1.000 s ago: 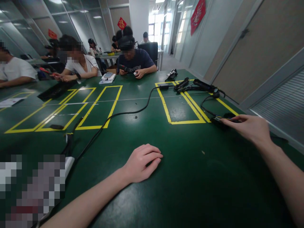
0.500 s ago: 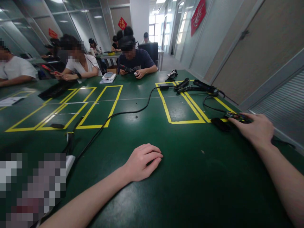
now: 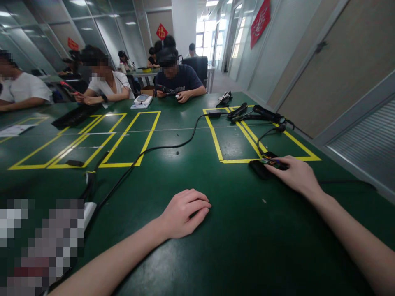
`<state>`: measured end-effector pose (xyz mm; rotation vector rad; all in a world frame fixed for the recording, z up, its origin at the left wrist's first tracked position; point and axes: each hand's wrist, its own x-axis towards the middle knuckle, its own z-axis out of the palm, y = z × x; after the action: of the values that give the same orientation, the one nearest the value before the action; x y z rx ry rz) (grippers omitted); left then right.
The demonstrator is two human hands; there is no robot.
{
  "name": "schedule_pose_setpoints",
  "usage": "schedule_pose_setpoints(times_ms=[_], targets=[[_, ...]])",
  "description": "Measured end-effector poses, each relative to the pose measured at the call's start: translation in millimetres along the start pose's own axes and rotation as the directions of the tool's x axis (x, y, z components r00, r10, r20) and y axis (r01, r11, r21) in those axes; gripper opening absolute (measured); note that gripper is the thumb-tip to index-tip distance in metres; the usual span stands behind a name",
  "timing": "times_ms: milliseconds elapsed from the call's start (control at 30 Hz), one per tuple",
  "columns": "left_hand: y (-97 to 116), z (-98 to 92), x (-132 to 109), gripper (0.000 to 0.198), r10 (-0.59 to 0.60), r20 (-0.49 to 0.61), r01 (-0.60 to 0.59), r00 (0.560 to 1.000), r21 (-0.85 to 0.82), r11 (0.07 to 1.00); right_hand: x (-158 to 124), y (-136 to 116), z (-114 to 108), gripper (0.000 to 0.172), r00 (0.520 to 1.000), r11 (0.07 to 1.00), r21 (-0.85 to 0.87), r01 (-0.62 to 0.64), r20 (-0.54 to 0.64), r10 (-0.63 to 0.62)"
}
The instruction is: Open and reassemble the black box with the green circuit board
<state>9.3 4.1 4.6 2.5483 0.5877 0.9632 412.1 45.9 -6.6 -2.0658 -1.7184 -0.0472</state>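
My left hand [image 3: 187, 213] rests palm down on the green table [image 3: 234, 234], its fingers loosely bent and a small gap beside the thumb. Nothing shows in it. To the right, my right hand [image 3: 296, 172] grips a small black device [image 3: 275, 161] with coloured wires or parts on top, thumb on the near side and fingers over the far side. Its exact kind cannot be made out. Touching or just beside it lies a dark oblong piece [image 3: 259, 169]. A black cable [image 3: 347, 181] runs off to the right from behind my right hand.
Yellow tape outlines [image 3: 243, 160] mark the table. Black strap-like gear [image 3: 256, 113] lies beyond my right hand. A long black cord [image 3: 166, 146] crosses the tabletop. A pixelated area covers the lower left. Across the table sits a person in a dark shirt [image 3: 182, 82], others further left.
My right hand has slid left along the table with the black device, and the dark oblong piece has shifted left too. My left hand stays in place.
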Motion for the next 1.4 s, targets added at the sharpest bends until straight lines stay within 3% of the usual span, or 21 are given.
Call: schedule_pose_setpoints(times_ms=[67,100,133,200,267,333,400,567,833,967,1133,1233,1300,1400], targets=[[1,-0.5,0,0.024,-0.012,0.002,0.012,1.0,-0.003,1.0,-12,-30,6,0.04,0.993,0.993,0.069,0.098,0.055,-0.102],[1,-0.8,0,0.023,-0.014,-0.001,0.014,1.0,-0.004,1.0,-19,-45,7,0.038,0.971,0.966,0.16,0.203,0.097,-0.22],[1,-0.9,0,0.021,-0.013,-0.012,0.013,1.0,0.003,1.0,-28,-61,7,0.035,0.926,0.916,0.257,0.308,0.14,-0.351],[1,-0.5,0,0.021,-0.031,-0.062,0.034,0.998,0.049,0.998,-44,-88,5,0.03,0.792,0.773,0.44,0.457,0.195,-0.579],[0,0.5,0,0.025,-0.086,-0.135,0.101,0.987,0.108,0.989,-59,-106,1,0.029,0.666,0.653,0.542,0.529,0.212,-0.715],[-3,1.7,-1,0.032,-0.176,-0.198,0.203,0.964,0.123,0.972,-69,-115,-2,0.031,0.598,0.583,0.563,0.586,0.185,-0.78],[-7,2.1,-3,0.039,-0.283,-0.222,0.306,0.933,0.076,0.949,-72,-115,-3,0.032,0.571,0.532,0.545,0.648,0.115,-0.813],[-12,0.4,-5,0.05,-0.495,-0.196,0.493,0.846,-0.062,0.868,-67,-106,-1,0.031,0.586,0.483,0.478,0.733,-0.085,-0.805],[-12,-2.7,-5,0.036,-0.566,-0.217,0.539,0.795,-0.173,0.824,-62,-102,-1,0.027,0.617,0.487,0.494,0.72,-0.135,-0.775],[-23,-13.3,-5,0.026,-0.622,-0.251,0.574,0.741,-0.242,0.782,-55,-90,-7,0.018,0.667,0.538,0.495,0.682,-0.118,-0.736],[-41,-36.1,-4,0.025,-0.648,-0.007,0.627,0.761,-0.247,0.739,-47,-74,-4,0.02,0.727,0.58,0.538,0.612,-0.093,-0.681],[-46,-56.2,-1,0.026,-0.577,0.308,0.65,0.756,-0.257,0.715,-46,-72,0,0.022,0.724,0.593,0.57,0.569,-0.005,-0.69],[-47,-69.5,0,0.03,-0.49,0.48,0.654,0.727,-0.268,0.707,-46,-74,1,0.022,0.72,0.606,0.582,0.542,0.05,-0.692],[-47,-81.3,-1,0.034,-0.458,0.548,0.675,0.7,-0.296,0.676,-47,-77,-2,0.02,0.716,0.616,0.593,0.518,0.093,-0.692]])
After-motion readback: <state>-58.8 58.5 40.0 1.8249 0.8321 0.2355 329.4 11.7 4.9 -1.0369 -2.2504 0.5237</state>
